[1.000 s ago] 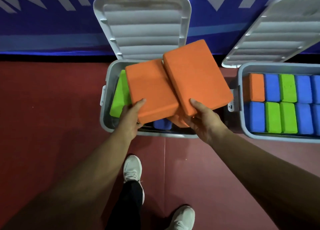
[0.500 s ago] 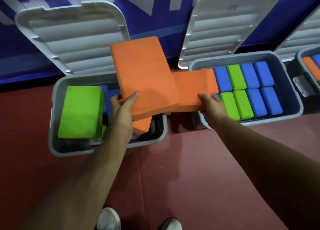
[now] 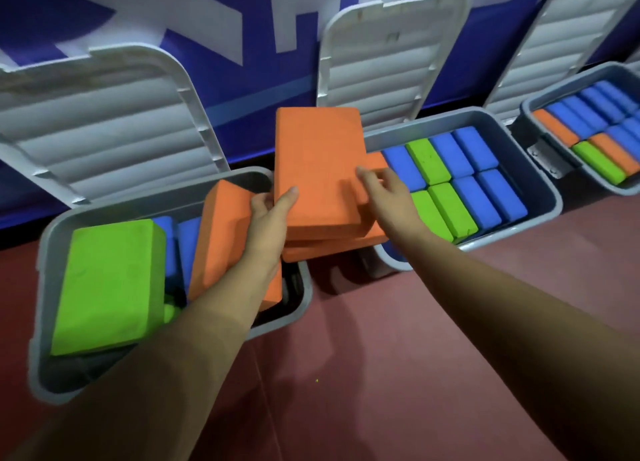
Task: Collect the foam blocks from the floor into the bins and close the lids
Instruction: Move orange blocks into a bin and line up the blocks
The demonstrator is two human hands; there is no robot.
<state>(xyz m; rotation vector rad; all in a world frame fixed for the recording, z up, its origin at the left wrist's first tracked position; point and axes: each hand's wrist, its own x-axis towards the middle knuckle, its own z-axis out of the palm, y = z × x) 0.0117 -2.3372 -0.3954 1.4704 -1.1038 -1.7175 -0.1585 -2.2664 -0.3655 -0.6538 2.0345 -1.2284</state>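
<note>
My left hand [image 3: 273,214] grips the near left corner of an orange foam block [image 3: 317,169], thumb on top, above the gap between two grey bins. A second orange block [image 3: 334,247] lies directly under it. My right hand [image 3: 389,192] reaches in from the right, its fingers resting loosely on the right edge of the stacked orange blocks. A third orange block [image 3: 225,242] leans inside the left bin [image 3: 45,287], beside a large green block [image 3: 107,284] and blue blocks [image 3: 173,245]. The middle bin [image 3: 542,186] holds neat rows of blue and green blocks.
All lids stand open against the blue wall: left lid [image 3: 104,121], middle lid [image 3: 391,55], right lid [image 3: 571,37]. A third bin [image 3: 528,108] at far right holds orange, blue and green blocks. Red floor [image 3: 381,356] lies in front of the bins.
The view has shifted right and closer. One orange block now leans in the left bin. My right hand has moved from the lower block's near end up onto the stack's right edge.
</note>
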